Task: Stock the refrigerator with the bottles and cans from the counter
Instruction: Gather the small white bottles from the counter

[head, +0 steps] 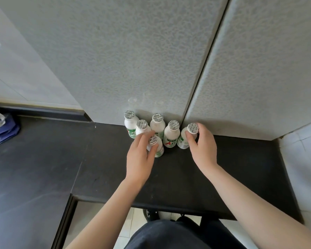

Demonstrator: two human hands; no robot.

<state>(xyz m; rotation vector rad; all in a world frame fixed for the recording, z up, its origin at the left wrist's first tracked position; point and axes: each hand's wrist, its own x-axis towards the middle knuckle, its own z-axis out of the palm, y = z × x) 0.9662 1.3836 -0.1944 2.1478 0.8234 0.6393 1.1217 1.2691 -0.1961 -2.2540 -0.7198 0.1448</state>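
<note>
My left hand (pixel 140 155) curls round the front bottle (pixel 158 150) and my right hand (pixel 203 146) round the rightmost bottle (pixel 182 141), both standing on the dark counter (pixel 223 177) among four other bottles (pixel 157 125). They're likely light, smooth plastic, so I'd grip the body below the narrow neck

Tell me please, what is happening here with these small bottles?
A person stands at a dark counter where six small white bottles with foil caps are grouped against a grey panel. The left hand grips the front bottle near its neck, and the right hand grips the rightmost bottle just under its cap. Both bottles seem to stand on the counter, not yet lifted.
</note>
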